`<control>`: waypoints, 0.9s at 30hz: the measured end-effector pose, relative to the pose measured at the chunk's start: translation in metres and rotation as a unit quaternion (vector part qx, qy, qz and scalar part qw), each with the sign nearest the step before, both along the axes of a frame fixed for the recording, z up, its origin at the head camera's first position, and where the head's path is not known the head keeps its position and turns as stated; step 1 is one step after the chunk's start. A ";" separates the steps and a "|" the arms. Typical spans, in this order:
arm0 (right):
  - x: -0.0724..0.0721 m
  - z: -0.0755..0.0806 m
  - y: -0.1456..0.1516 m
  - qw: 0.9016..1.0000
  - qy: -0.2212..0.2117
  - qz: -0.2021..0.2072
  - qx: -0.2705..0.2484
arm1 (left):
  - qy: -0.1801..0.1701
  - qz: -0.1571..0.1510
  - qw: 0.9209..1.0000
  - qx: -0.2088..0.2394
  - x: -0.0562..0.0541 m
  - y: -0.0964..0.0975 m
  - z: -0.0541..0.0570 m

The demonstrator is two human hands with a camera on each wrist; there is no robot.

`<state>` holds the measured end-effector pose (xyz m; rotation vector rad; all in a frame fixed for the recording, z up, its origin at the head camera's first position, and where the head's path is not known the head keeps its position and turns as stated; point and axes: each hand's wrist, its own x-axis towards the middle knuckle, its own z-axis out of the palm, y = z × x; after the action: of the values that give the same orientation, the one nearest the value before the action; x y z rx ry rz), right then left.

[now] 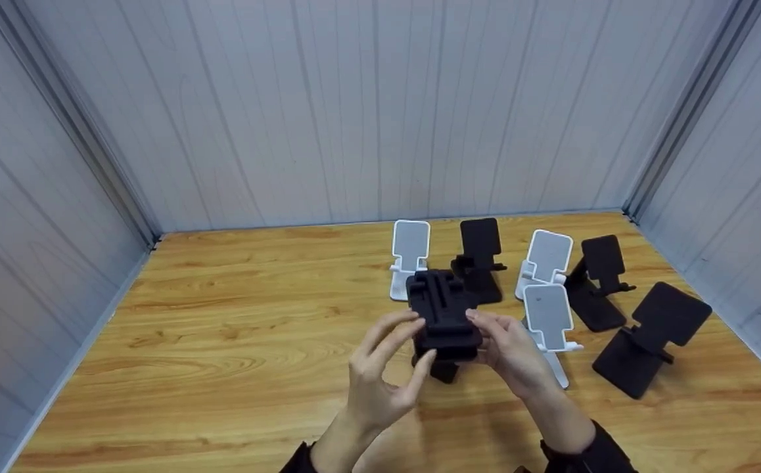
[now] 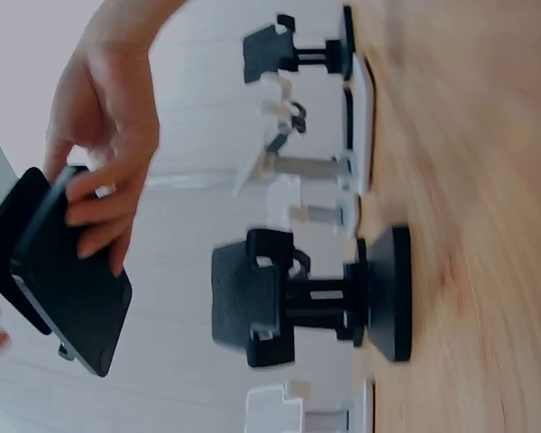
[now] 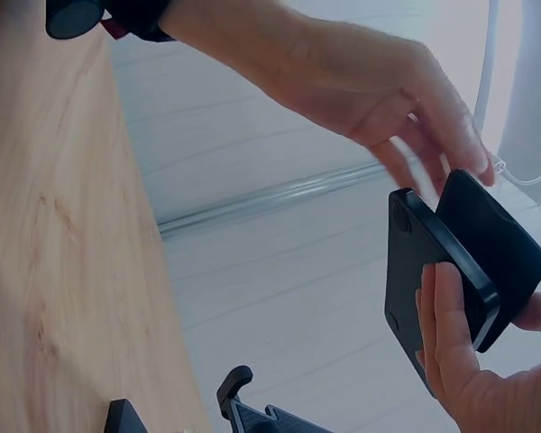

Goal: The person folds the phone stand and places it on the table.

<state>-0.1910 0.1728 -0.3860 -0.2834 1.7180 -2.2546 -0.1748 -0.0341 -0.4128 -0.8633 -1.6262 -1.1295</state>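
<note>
A black folding phone stand [image 1: 443,305], folded nearly flat, is held above the table in front of me. My right hand [image 1: 515,355] grips its right side; in the left wrist view, several fingers [image 2: 104,212] lie across one plate. My left hand [image 1: 380,384] is at the stand's left side, thumb and fingers spread, fingertips right at its edge. The right wrist view shows the two black plates [image 3: 491,244] with a narrow wedge between them. Below the held stand, a black piece [image 1: 445,373] pokes out, the rest of it hidden.
Unfolded phone stands stand on the wooden table [image 1: 223,341], mostly right: white ones [image 1: 411,240] [image 1: 549,253] [image 1: 548,315] and black ones [image 1: 480,240] [image 1: 604,259] [image 1: 669,315]. One white stand is close beside my right hand. Pale panel walls [image 1: 380,118] enclose the table's back and sides.
</note>
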 end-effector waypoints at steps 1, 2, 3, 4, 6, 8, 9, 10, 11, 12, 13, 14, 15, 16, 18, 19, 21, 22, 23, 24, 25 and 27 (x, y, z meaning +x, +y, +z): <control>0.000 0.001 0.000 1.000 0.002 -0.006 0.001 | -0.041 0.006 0.999 0.012 0.002 0.001 0.001; 0.001 0.002 0.001 1.000 0.003 -0.011 0.003 | -0.087 0.009 0.996 0.024 0.005 0.002 0.002; 0.001 0.002 0.001 1.000 0.004 -0.016 0.004 | -0.134 0.005 0.990 0.035 0.007 0.003 0.003; 0.001 0.003 0.002 1.000 0.006 -0.021 0.005 | -0.186 -0.002 0.982 0.046 0.009 0.004 0.005; 0.002 0.004 0.002 0.999 0.009 -0.032 0.009 | -0.290 -0.034 0.954 0.066 0.013 0.005 0.008; 0.003 0.005 0.002 0.999 0.011 -0.042 0.011 | -0.378 -0.074 0.919 0.087 0.015 0.005 0.011; 0.003 0.005 0.002 0.999 0.012 -0.047 0.012 | -0.413 -0.093 0.901 0.094 0.015 0.004 0.012; 0.003 0.005 0.002 0.998 0.012 -0.052 0.013 | -0.440 -0.111 0.886 0.100 0.015 0.004 0.013; 0.003 0.005 0.001 0.998 0.012 -0.055 0.014 | -0.461 -0.128 0.871 0.106 0.015 0.004 0.014; 0.003 0.005 0.001 0.998 0.013 -0.057 0.015 | -0.477 -0.146 0.859 0.114 0.014 0.003 0.014; 0.003 0.005 0.001 0.998 0.013 -0.059 0.014 | -0.490 -0.161 0.848 0.121 0.014 0.003 0.015; 0.003 0.005 0.001 0.998 0.013 -0.060 0.013 | -0.500 -0.174 0.839 0.127 0.013 0.003 0.015; 0.003 0.005 0.001 0.998 0.013 -0.060 0.011 | -0.507 -0.185 0.831 0.135 0.013 0.003 0.016; 0.002 0.005 0.000 0.998 0.013 -0.058 0.010 | -0.512 -0.196 0.824 0.143 0.012 0.003 0.016; 0.001 0.004 0.000 0.998 0.013 -0.055 0.008 | -0.519 -0.208 0.814 0.156 0.012 0.004 0.016; 0.001 0.004 -0.001 0.998 0.012 -0.055 0.009 | -0.520 -0.211 0.812 0.161 0.012 0.004 0.016; 0.000 0.003 -0.002 0.998 0.010 -0.056 0.011 | -0.523 -0.217 0.807 0.169 0.012 0.004 0.017; 0.000 0.003 -0.002 0.998 0.009 -0.058 0.014 | -0.524 -0.220 0.804 0.172 0.012 0.004 0.016; 0.000 0.002 -0.003 0.998 0.008 -0.060 0.016 | -0.525 -0.223 0.802 0.175 0.012 0.003 0.016; 0.000 0.002 -0.004 0.998 0.006 -0.062 0.017 | -0.526 -0.227 0.800 0.178 0.012 0.003 0.016; 0.000 0.001 -0.005 0.998 0.005 -0.064 0.018 | -0.526 -0.230 0.798 0.180 0.012 0.003 0.016; 0.000 0.000 -0.006 0.998 0.005 -0.064 0.018 | -0.528 -0.235 0.795 0.186 0.012 0.002 0.015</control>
<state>-0.1913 0.1665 -0.3862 -0.1816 1.8291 -2.3113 -0.1624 -0.0324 -0.3979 -0.3345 -1.9332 -2.5002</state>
